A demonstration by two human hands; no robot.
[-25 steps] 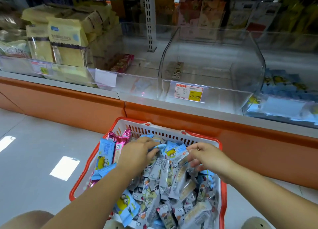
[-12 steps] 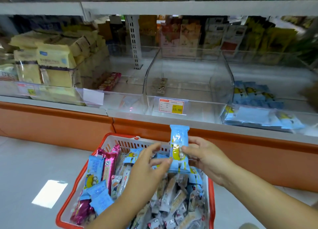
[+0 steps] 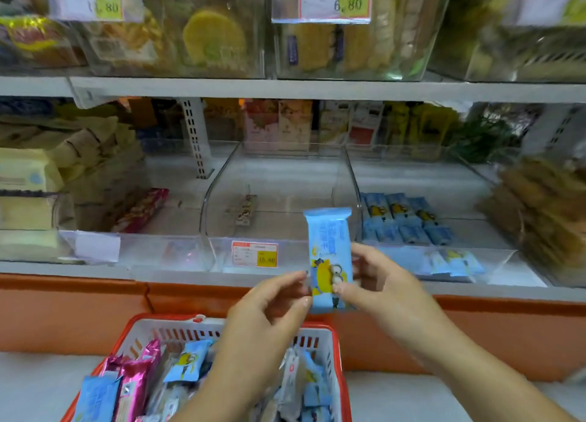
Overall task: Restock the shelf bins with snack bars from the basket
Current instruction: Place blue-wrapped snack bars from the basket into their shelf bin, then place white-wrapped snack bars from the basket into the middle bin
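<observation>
head view: the right hand holds a blue snack bar upright in front of the shelf, thumb laid across the lower front of the wrapper and fingers curled behind its right edge. the left hand comes in from the other side with its fingers curled, and its thumb and forefinger tips pinch the bar's lower left edge. the bar sits above the far rim of the basket, level with the front lip of the lower shelf, its top end overlapping the divider between 2 clear bins.

the red basket stands on the floor below the hands, against the orange shelf base. it is piled with wrapped bars: blue ones, pink foil ones at the left, and pale grey ones under the left forearm.

on the lower shelf, the middle bin holds 1 small bar lying on its floor and carries a price tag on its front wall. the bin to its right holds rows of matching blue bars. the bin to its left holds red-pink packs along its left side. further left are stacked pale yellow packets, and at the far right brown packets, blurred.

the upper shelf carries clear bins of yellowish snacks, too blurred to name.
</observation>
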